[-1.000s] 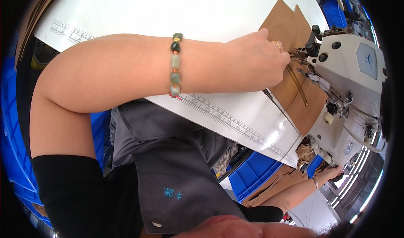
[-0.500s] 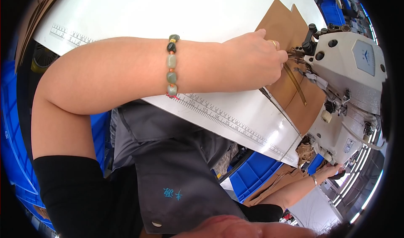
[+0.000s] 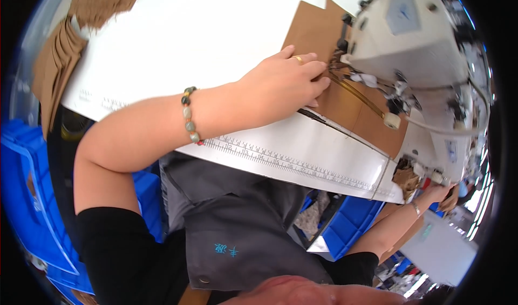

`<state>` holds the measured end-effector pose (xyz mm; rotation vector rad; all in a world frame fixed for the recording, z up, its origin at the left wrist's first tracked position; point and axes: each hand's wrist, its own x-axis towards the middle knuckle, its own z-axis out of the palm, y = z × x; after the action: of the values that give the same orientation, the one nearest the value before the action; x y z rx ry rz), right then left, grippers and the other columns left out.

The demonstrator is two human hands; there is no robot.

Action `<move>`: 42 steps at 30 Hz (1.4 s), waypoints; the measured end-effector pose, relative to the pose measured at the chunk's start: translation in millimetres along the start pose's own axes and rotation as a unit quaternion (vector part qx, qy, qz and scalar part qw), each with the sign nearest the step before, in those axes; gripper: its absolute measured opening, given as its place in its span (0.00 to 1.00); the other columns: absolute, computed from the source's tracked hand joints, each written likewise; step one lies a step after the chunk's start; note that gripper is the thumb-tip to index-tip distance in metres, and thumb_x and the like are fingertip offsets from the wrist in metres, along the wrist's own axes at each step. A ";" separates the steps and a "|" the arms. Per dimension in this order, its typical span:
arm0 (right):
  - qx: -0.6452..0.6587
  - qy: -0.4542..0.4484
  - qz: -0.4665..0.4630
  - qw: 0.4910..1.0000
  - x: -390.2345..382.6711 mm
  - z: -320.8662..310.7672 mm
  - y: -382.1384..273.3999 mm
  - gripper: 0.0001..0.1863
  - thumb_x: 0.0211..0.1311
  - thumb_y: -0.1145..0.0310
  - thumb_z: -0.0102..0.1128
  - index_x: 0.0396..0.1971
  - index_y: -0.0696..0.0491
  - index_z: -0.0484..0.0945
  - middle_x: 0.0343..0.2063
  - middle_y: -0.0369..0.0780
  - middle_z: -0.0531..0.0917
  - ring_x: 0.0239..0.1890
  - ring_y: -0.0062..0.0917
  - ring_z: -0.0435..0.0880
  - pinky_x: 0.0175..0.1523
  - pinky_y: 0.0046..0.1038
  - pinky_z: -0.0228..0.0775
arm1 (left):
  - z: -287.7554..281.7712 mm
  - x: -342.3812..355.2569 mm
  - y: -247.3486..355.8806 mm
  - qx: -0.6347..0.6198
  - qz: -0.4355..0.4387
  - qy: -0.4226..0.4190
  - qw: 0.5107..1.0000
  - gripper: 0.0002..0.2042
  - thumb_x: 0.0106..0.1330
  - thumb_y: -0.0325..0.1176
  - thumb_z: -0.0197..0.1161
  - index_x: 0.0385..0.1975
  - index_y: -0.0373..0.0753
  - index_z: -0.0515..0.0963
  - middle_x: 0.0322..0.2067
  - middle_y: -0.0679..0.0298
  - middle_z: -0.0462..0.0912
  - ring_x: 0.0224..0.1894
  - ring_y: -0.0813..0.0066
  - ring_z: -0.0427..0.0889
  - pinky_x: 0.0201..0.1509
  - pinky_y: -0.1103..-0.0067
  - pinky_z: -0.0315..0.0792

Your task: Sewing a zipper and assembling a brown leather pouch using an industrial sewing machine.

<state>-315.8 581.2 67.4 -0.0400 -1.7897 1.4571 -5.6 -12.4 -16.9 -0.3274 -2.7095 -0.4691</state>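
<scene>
Around 1 o'clock, left hand [image 3: 291,88] is on the brown piece [image 3: 308,27], fingers loosely spread. I'd keep them flat, pressing lightly, clear of the sewing machine [image 3: 386,49] at 2. Right hand [image 3: 438,192], toward 4: can't tell its fingers.

The left hand [image 3: 291,84] hides part of the brown sheet [image 3: 310,24]; the sewing machine [image 3: 404,46] covers more near the table's [image 3: 210,30] right end. What the right hand [image 3: 440,192] touches is too small to tell. Ruler marks [image 3: 97,98] blur toward the table's left edge, where a brown bundle [image 3: 102,0] is cut off above.
</scene>
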 end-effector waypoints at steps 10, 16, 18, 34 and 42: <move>-0.123 -0.511 -0.431 0.734 -284.7 137.6 -144.0 0.05 0.62 0.72 0.68 0.37 0.51 0.84 0.41 0.41 0.86 0.46 0.39 0.87 0.51 0.39 0.81 | -16.5 6.0 6.6 0.023 0.035 -0.020 0.999 0.22 0.66 0.38 0.69 0.60 0.40 0.81 0.59 0.58 0.81 0.62 0.56 0.79 0.65 0.64 0.75; -0.080 -0.579 -0.403 0.704 -346.6 200.9 -161.5 0.11 0.63 0.65 0.68 0.40 0.56 0.85 0.45 0.41 0.87 0.55 0.37 0.84 0.60 0.40 0.77 | -20.4 8.2 6.5 0.010 -0.020 -0.084 0.996 0.24 0.68 0.43 0.67 0.62 0.43 0.80 0.64 0.59 0.78 0.68 0.57 0.75 0.69 0.58 0.72; -0.050 -0.551 -0.415 0.722 -348.6 201.5 -158.0 0.12 0.63 0.64 0.68 0.40 0.56 0.85 0.45 0.42 0.87 0.55 0.37 0.84 0.62 0.41 0.76 | -20.7 8.1 4.9 0.018 -0.016 -0.075 0.997 0.23 0.67 0.43 0.68 0.60 0.42 0.81 0.62 0.58 0.80 0.67 0.56 0.77 0.68 0.59 0.73; -0.060 -0.520 -0.411 0.747 -356.1 201.1 -151.9 0.12 0.56 0.62 0.69 0.38 0.51 0.88 0.42 0.39 0.88 0.52 0.32 0.84 0.64 0.41 0.73 | -20.0 9.7 1.7 -0.006 0.002 -0.048 0.999 0.23 0.64 0.44 0.71 0.56 0.40 0.84 0.56 0.58 0.84 0.63 0.56 0.80 0.65 0.60 0.77; -0.063 -0.523 -0.419 0.740 -356.9 199.4 -152.1 0.11 0.56 0.64 0.68 0.38 0.51 0.88 0.42 0.40 0.88 0.53 0.32 0.84 0.65 0.40 0.72 | -21.3 10.5 3.6 0.018 0.007 -0.057 0.998 0.23 0.64 0.44 0.70 0.56 0.40 0.84 0.57 0.58 0.84 0.64 0.57 0.80 0.66 0.59 0.76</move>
<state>-126.5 195.0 -5.7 1.5965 -2.2137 0.6277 -7.3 -15.1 7.0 -0.3754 -2.8204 -0.4097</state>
